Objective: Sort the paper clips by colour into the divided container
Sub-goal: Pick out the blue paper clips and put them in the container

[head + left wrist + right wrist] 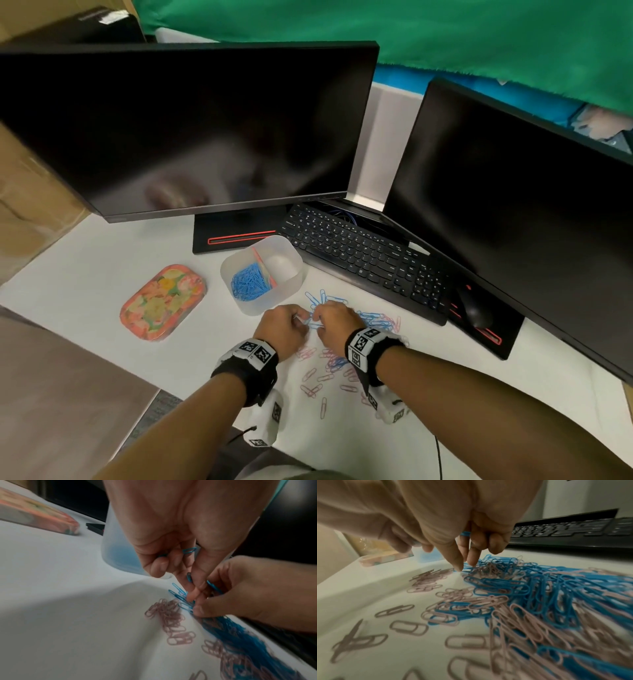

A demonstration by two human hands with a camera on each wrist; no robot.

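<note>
A translucent divided container (291, 291) stands on the white desk. Its left compartment holds blue paper clips (250, 286); the right compartment looks empty. A mixed pile of blue and pink clips (530, 591) lies in front of it, with pink clips (317, 387) scattered nearer me. My left hand (193, 595) keeps several blue clips (188, 550) in its curled fingers while thumb and forefinger pinch at the pile's edge. My right hand (465, 565) is fingertip to fingertip with it, with a blue clip (464, 533) tucked in its curled fingers.
A floral tin (162, 303) lies left of the container. A black keyboard (359, 253) and a mouse (474, 308) sit behind the pile on the right. Two dark monitors (188, 130) stand at the back. The desk edge runs along the left.
</note>
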